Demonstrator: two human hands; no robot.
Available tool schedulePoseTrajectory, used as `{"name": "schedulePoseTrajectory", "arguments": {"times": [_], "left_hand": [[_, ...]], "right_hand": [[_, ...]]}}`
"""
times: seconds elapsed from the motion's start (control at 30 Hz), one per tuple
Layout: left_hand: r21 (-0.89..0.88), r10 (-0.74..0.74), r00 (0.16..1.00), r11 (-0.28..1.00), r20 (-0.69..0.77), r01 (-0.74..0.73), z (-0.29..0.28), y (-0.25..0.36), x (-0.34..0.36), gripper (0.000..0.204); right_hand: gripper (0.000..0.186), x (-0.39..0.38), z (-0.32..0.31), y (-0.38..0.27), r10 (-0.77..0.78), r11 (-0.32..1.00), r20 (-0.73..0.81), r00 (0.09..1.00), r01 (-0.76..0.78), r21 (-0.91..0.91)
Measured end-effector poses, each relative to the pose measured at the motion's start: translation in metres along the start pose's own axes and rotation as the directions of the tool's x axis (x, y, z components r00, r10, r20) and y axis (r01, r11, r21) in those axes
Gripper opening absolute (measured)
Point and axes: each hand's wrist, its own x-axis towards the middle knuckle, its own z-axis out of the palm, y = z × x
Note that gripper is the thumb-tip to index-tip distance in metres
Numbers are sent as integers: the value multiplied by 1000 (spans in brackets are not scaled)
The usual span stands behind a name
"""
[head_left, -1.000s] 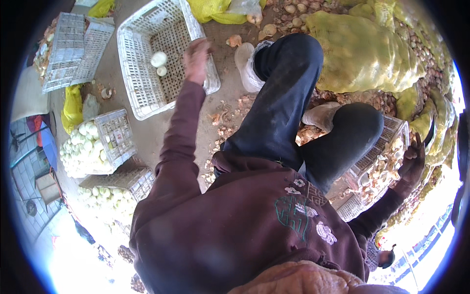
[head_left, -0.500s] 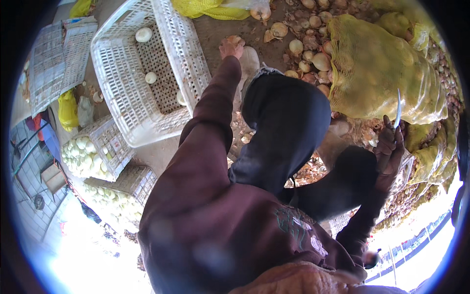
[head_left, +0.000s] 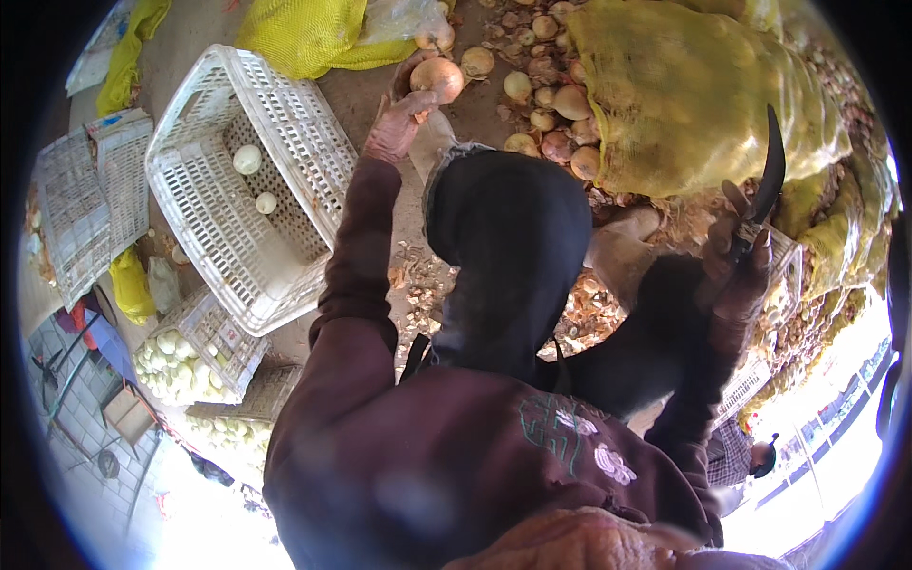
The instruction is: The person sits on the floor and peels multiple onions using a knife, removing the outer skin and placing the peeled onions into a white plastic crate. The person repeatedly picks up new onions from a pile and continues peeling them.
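Note:
An unpeeled, orange-brown onion (head_left: 439, 78) is held in my left hand (head_left: 397, 123), which is raised beside the right rim of a white slotted plastic crate (head_left: 304, 142). Inside that crate are a peeled white onion (head_left: 247, 160) and a smaller one (head_left: 266, 202). My right hand (head_left: 736, 252) grips a knife with a dark curved blade (head_left: 769, 166) pointing up, next to a yellow mesh sack (head_left: 693, 104). Loose onions (head_left: 572, 103) and scattered skins (head_left: 597, 318) lie on the floor about my dark-trousered legs.
Crates of peeled onions (head_left: 185, 361) stand at lower left, more crates (head_left: 85, 199) at upper left. Yellow mesh sacks (head_left: 290, 33) lie at the top, others (head_left: 836, 228) along the right. Another person (head_left: 731, 456) in checked clothing is at lower right.
My left hand has moved up from over the crate and has taken hold of an onion. My right hand with the knife has risen and moved leftward.

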Motion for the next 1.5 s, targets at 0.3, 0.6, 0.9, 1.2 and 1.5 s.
{"name": "schedulePoseTrajectory", "arguments": {"times": [0.3,0.6,0.9,1.2,1.5], "left_hand": [[-284,16,802,939,598,192,126,102,-68,68],[-258,133,496,947,858,192,250,103,-141,74],[91,264,481,799,836,-595,327,77,-207,64],[188,96,692,928,715,-322,335,40,-260,68],[-108,-151,694,943,704,314,312,25,-246,71]], "right_hand": [[36,-127,25,10,-123,984,-167,978,98,-150],[49,-214,20,4,-273,941,-137,952,235,-245],[42,-204,29,45,-322,877,-93,942,334,345],[52,-244,23,38,-430,887,-335,838,461,16],[34,-295,-14,41,-560,761,-315,766,325,-562]]}}
